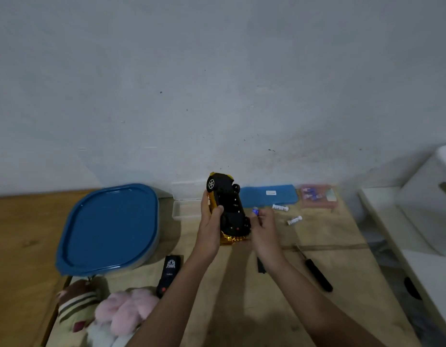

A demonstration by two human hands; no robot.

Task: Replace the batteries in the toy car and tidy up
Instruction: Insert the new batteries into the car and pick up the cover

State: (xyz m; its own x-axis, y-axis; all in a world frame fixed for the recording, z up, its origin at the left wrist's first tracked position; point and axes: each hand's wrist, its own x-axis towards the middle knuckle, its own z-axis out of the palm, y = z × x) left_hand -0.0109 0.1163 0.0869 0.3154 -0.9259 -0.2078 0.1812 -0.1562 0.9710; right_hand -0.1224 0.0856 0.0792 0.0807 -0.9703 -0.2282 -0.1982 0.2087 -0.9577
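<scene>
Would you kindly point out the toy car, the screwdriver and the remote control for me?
toy car point(229, 206): head view, on its black underside, held upside down.
screwdriver point(318, 275): head view, on its black handle, lying on the table.
remote control point(169, 272): head view, on the middle of its black body.

Dim bluish indoor light, soft focus throughout, wide-angle bending at edges, faint shadows

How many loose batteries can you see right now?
3: one blue battery pinched in the right hand, two white batteries lying on the table beside it. The pink pack may hold more.
</scene>
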